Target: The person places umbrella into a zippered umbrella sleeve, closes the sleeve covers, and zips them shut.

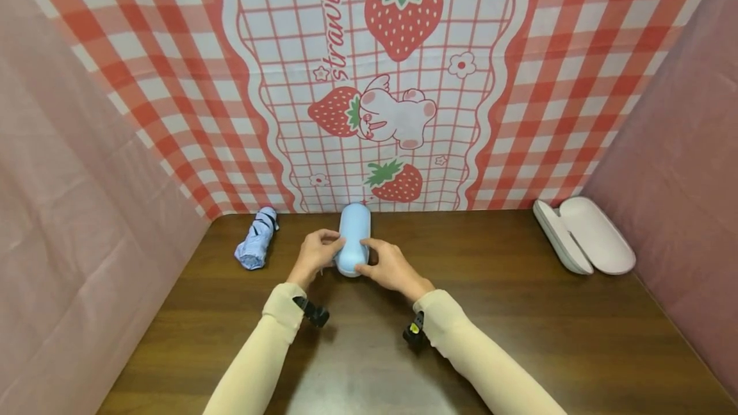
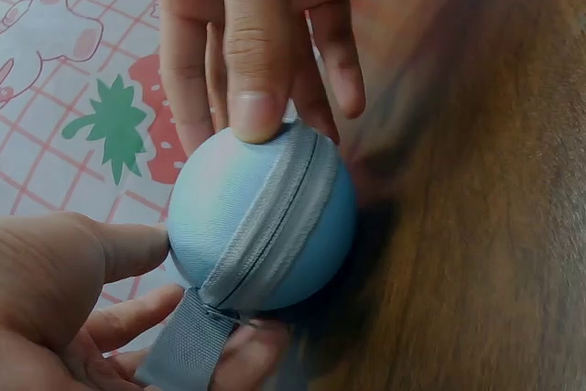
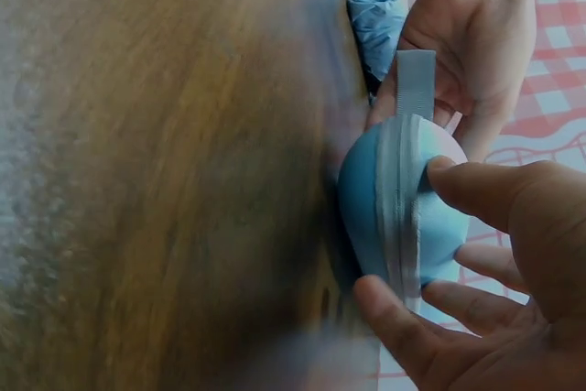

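A light blue oblong zippered case point(image 1: 354, 226) lies lengthwise on the table, its far end near the patterned cloth. My left hand point(image 1: 316, 255) holds it from the left, the thumb touching its side. From the right, my right hand point(image 1: 394, 266) grips it between thumb and fingers. A grey zipper band point(image 2: 275, 208) runs round the rounded near end in the left wrist view, and it looks closed. The grey fabric strap point(image 3: 417, 84) sticks out toward my left hand's fingers. Whatever the case contains is hidden.
A folded light blue umbrella point(image 1: 257, 239) with a dark strap lies at the left. An open whitish glasses case point(image 1: 596, 235) sits at the far right of the brown wooden table point(image 1: 357, 351). Checked strawberry cloth point(image 1: 398, 101) hangs behind; pink cloth stands at both sides.
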The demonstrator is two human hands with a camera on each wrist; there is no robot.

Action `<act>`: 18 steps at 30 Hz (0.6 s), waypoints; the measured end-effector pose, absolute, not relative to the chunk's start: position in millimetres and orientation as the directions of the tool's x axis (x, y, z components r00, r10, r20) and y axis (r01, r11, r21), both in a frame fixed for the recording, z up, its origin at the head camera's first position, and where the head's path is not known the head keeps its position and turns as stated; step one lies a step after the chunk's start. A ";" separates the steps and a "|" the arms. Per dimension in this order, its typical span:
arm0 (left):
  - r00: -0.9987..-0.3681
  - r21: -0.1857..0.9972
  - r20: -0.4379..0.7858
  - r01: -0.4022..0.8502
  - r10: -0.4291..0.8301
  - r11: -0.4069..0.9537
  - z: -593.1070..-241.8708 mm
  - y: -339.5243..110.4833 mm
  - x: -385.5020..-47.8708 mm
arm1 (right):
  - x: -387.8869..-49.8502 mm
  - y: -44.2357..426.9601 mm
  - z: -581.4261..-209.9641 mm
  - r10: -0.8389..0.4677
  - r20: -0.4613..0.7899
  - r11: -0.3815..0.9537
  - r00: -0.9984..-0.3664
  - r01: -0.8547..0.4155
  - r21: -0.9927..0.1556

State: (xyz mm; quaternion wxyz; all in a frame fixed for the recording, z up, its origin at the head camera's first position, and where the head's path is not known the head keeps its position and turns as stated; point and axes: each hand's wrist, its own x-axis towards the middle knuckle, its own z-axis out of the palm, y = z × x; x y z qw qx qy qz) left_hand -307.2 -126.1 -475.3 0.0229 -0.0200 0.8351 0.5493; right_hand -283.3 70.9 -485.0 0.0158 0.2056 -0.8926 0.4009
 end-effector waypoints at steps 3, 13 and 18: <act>-1.000 0.849 0.020 0.014 -0.006 0.529 -474.8 -125.1 -305.5 | -284.3 74.1 -484.4 -0.379 0.170 0.600 -0.910 -0.381 -0.704; -0.982 0.707 0.185 0.157 0.034 0.690 -469.6 -114.8 -294.8 | -281.1 97.0 -494.6 -0.389 0.193 0.562 -0.901 -0.398 -0.725; -0.965 0.672 0.257 0.222 0.058 0.706 -462.6 -107.9 -291.5 | -282.8 123.1 -487.7 -0.369 0.200 0.585 -0.908 -0.394 -0.709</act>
